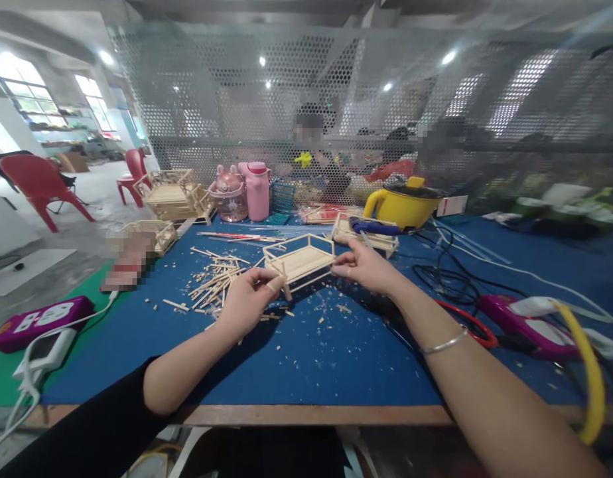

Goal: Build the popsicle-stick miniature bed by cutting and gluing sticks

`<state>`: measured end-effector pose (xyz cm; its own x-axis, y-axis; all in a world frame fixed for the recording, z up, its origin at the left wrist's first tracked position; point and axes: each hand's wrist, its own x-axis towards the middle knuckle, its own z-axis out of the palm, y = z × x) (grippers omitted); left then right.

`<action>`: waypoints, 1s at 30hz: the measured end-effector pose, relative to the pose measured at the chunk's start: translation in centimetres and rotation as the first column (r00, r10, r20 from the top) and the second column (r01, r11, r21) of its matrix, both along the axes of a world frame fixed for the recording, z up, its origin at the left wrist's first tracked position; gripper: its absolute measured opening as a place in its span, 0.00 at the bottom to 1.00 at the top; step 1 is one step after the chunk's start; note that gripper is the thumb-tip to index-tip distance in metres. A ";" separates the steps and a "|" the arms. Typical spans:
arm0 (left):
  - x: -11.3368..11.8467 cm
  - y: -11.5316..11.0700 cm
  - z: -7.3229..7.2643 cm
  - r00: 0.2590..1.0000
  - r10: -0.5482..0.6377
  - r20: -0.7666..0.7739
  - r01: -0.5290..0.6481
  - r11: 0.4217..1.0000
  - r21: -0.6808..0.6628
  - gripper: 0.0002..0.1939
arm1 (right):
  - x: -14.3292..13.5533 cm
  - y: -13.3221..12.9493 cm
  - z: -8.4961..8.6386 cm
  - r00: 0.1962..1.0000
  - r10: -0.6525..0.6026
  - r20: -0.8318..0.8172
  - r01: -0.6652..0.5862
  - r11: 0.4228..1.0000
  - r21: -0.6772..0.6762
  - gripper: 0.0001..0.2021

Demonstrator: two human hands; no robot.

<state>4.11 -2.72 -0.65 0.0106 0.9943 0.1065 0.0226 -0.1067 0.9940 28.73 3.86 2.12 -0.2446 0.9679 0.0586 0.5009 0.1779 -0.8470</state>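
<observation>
A small frame of pale wooden sticks with a flat slatted base, a miniature wooden model (304, 263), is held between both hands above the blue tabletop. My left hand (251, 297) pinches its near left corner, thumb and fingers closed on the sticks. At the right end, my right hand (362, 265) grips the model's side with its fingertips. Left of the model lies a heap of loose wooden sticks (219, 282), with bits and shavings scattered round it. Just behind my right hand is a blue-handled tool (373, 227), resting on another wooden piece (389, 245).
Finished-looking wooden models (172, 199) stand at the back left. Behind are a pink bottle (257, 192), a clear pink-rimmed bucket (229, 202) and a yellow pot (406, 204). Black cables (436, 272) and a purple power strip (528, 328) lie right. A perforated screen (227, 99) closes the back; people sit beyond.
</observation>
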 end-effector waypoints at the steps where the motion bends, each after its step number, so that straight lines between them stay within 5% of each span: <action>1: 0.1 -0.3 0.1 0.999 -0.053 -0.005 0.053 0.998 -0.019 0.14 | 0.1 0.3 -0.2 1.000 -0.019 0.008 0.019 1.000 0.025 0.28; 6: -1.1 -1.4 0.4 0.929 -0.293 -0.226 0.285 0.956 -0.069 0.15 | -0.1 1.1 -1.3 0.997 -0.033 0.069 0.027 0.995 0.097 0.07; 8: -2.2 -1.5 0.8 0.931 -0.220 -0.293 0.229 0.973 -0.002 0.19 | -0.4 1.2 -1.7 0.996 -0.036 0.083 0.027 0.993 0.111 0.08; 10: -3.2 -1.2 1.4 0.959 -0.027 -0.281 0.073 0.985 0.155 0.20 | -0.6 1.2 -1.7 0.995 -0.050 0.085 0.039 0.992 0.123 0.11; 14: -3.9 0.9 2.9 0.944 0.303 -0.132 -0.250 0.915 0.316 0.20 | -0.6 -0.2 -0.1 0.988 -0.093 0.125 0.068 0.979 0.194 0.13; 17: -3.5 3.0 3.5 0.936 0.324 -0.135 -0.274 0.914 0.300 0.19 | -0.7 -2.3 1.9 0.931 0.170 0.324 -0.210 0.973 0.093 0.05; 20: -3.5 4.1 3.0 0.938 0.320 -0.133 -0.285 0.931 0.227 0.18 | -1.3 -3.9 2.8 0.740 0.511 0.438 -0.474 0.858 -0.199 0.09; 23: -4.1 3.9 2.2 0.935 0.321 -0.151 -0.300 0.943 0.143 0.16 | -2.2 -4.4 2.4 0.645 0.528 0.553 -0.498 0.839 -0.220 0.11; 30: -5.3 2.8 2.4 0.931 0.335 -0.142 -0.303 0.930 0.208 0.13 | -3.0 -4.3 1.8 0.606 0.515 0.606 -0.498 0.840 -0.215 0.04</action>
